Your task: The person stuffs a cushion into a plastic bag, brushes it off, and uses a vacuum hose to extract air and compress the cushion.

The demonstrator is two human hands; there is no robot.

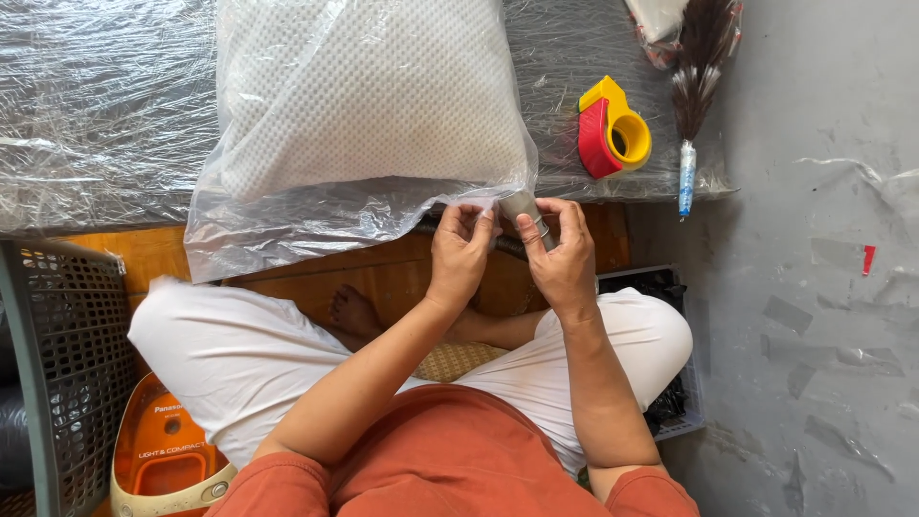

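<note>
Pinching the open mouth of the clear bag (287,225) at the platform's near edge: left hand (461,251) grips plastic, right hand (563,257) holds a grey nozzle (525,209). Pillow (369,91) already inside; mouth not yet sealed, tape dispenser (613,129) untouched near the right edge.

Low tabletop (96,115) wrapped in crinkled clear plastic film, white textured pillow in a clear plastic bag (364,105) lying on it, yellow-and-red tape dispenser (613,129) beside it, brown feather duster (697,77) at the right edge
</note>
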